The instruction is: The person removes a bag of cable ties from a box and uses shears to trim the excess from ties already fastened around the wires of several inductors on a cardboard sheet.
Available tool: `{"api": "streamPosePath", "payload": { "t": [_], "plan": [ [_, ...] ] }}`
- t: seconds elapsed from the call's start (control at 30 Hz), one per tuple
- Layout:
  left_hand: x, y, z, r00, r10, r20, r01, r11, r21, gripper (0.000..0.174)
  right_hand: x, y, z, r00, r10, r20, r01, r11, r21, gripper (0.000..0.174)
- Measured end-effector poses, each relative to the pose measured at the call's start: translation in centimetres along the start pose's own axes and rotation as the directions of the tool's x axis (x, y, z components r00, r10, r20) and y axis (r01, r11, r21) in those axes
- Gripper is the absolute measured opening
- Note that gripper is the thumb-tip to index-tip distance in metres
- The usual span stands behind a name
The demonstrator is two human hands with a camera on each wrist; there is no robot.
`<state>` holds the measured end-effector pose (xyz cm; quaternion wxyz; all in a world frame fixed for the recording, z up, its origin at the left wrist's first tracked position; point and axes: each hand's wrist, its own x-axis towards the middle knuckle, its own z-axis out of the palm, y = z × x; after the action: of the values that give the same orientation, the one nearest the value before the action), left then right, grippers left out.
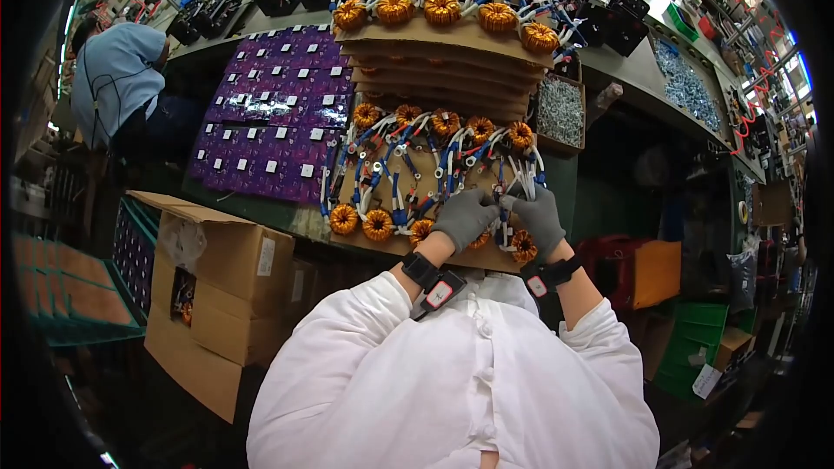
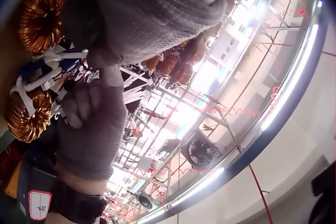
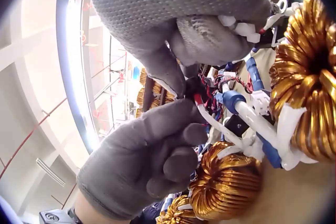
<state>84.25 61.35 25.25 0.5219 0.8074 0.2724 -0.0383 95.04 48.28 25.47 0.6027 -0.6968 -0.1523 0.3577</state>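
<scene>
Left hand (image 1: 466,217): gloved, fingers curled, pinching red-tipped lead (image 3: 199,100), at 9 o'clock of right.
Right hand (image 1: 539,219): gloved, curled round white leads (image 3: 247,27).
Forearms: both reach toward 12 o'clock, wrists banded.

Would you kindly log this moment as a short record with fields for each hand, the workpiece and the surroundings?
left hand: gloved, pinches a wire
right hand: gloved, pinches the same wire at its end
coils: orange toroids with white and blue leads, lying on a cardboard sheet
stack: more cardboard layers behind, coils on top
boards: purple, left of the sheet
box: open cardboard, lower left
person: blue top, far left
</scene>
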Motion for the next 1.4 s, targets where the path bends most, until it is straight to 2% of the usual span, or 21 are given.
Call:
{"api": "streamPosePath", "payload": {
  "t": [0.1,0.17,0.2,0.27,0.3,0.4,0.47,0.5,0.6,0.67,0.7,0.77,0.9,0.93,0.97,1.0,1.07,1.1,1.17,1.3,1.4],
  "plan": [
    [0.1,-0.6,0.2,0.999,-0.017,-0.041,0.016,1.0,-0.024,0.039,0.1,0.5,0.0,0.999,-0.025,0.025,0.025,1.0,0.003,0.022],
    [1.2,-1.1,-0.1,0.994,0.05,0.098,-0.045,0.998,-0.054,0.04,-0.2,0.1,-0.1,1.0,0.001,0.028,-0.001,1.0,-0.008,0.022],
    [1.2,-1.0,-0.3,0.994,0.05,0.093,-0.045,0.997,-0.056,0.04,-0.4,-0.1,-0.1,0.999,0.025,0.03,-0.024,1.0,-0.018,0.021],
    [1.0,-0.4,-0.6,0.973,-0.117,0.197,0.166,0.953,-0.254,0.04,-0.5,0.1,0.0,0.999,-0.011,0.032,0.012,0.999,-0.042,0.02],
    [0.7,0.1,-0.9,0.973,-0.116,0.198,0.165,0.953,-0.254,0.04,-0.6,0.1,-0.1,0.999,-0.043,0.029,0.044,0.997,-0.063,0.019],
    [0.2,0.7,-0.9,0.983,-0.124,0.133,0.146,0.975,-0.166,0.036,-1.3,-0.1,0.8,0.982,-0.186,-0.024,0.183,0.979,-0.084,0.018],
    [0.3,0.6,-0.5,1.0,-0.002,-0.025,0.002,1.0,0.009,0.028,-1.0,0.2,0.7,0.988,-0.151,-0.025,0.149,0.987,-0.061,0.019],
    [0.4,0.3,-0.4,1.0,-0.001,-0.025,0.001,1.0,0.01,0.028,-0.8,0.5,0.6,0.993,-0.117,-0.024,0.116,0.992,-0.039,0.02],
    [0.0,-0.2,-0.1,0.998,0.061,-0.022,-0.064,0.991,-0.118,0.023,-0.4,1.1,0.5,0.994,-0.107,-0.02,0.108,0.992,0.07,0.021],
    [-1.1,0.1,-0.3,0.994,0.052,0.094,-0.001,0.877,-0.48,0.018,-0.3,1.1,0.1,0.999,-0.036,-0.012,0.036,0.996,0.082,0.022],
    [-1.5,0.3,-0.5,0.994,0.052,0.094,0.0,0.877,-0.48,0.018,-0.3,1.1,-0.2,0.999,0.035,-0.004,-0.034,0.995,0.094,0.023],
    [-2.0,0.4,-1.0,0.968,0.032,0.25,0.154,0.711,-0.686,0.017,0.1,1.4,-0.3,1.0,0.023,0.012,-0.024,0.991,0.128,0.023],
    [-1.4,1.0,-1.5,0.972,0.025,0.234,0.15,0.7,-0.698,0.021,-0.2,0.6,-0.7,0.995,0.014,0.096,-0.038,0.966,0.255,0.021],
    [-1.3,1.2,-2.2,0.942,-0.022,0.334,0.273,0.63,-0.727,0.021,-0.3,0.0,-0.9,0.995,0.013,0.099,-0.038,0.966,0.254,0.021],
    [-1.4,1.4,-2.6,0.898,-0.058,0.436,0.393,0.549,-0.738,0.022,-0.4,-0.6,-1.3,0.986,0.124,0.109,-0.149,0.951,0.269,0.018],
    [-1.1,0.9,-2.3,0.898,-0.058,0.435,0.393,0.548,-0.738,0.022,-0.5,-1.1,-1.5,0.965,0.234,0.119,-0.258,0.924,0.283,0.015],
    [-0.3,0.2,-1.2,0.967,0.017,0.255,0.171,0.702,-0.692,0.021,-0.6,-1.4,-1.4,0.966,0.241,0.098,-0.26,0.913,0.316,0.014],
    [-0.3,0.3,-1.0,0.966,0.017,0.256,0.171,0.701,-0.692,0.021,-0.6,-1.5,-1.3,0.966,0.247,0.077,-0.258,0.9,0.35,0.015],
    [-0.5,0.7,-0.8,0.981,0.0,0.194,0.103,0.845,-0.525,0.024,-0.5,-1.3,-1.2,0.973,0.226,0.053,-0.232,0.932,0.278,0.016],
    [-0.6,1.5,-0.9,0.982,-0.054,0.178,0.142,0.835,-0.531,0.028,-0.4,-1.2,-0.9,0.982,0.19,-0.002,-0.188,0.97,0.154,0.02],
    [-0.5,1.7,-0.9,0.991,0.003,0.137,0.072,0.837,-0.542,0.028,-0.6,-1.2,-0.8,0.979,0.2,-0.028,-0.193,0.965,0.176,0.02]
  ]
}}
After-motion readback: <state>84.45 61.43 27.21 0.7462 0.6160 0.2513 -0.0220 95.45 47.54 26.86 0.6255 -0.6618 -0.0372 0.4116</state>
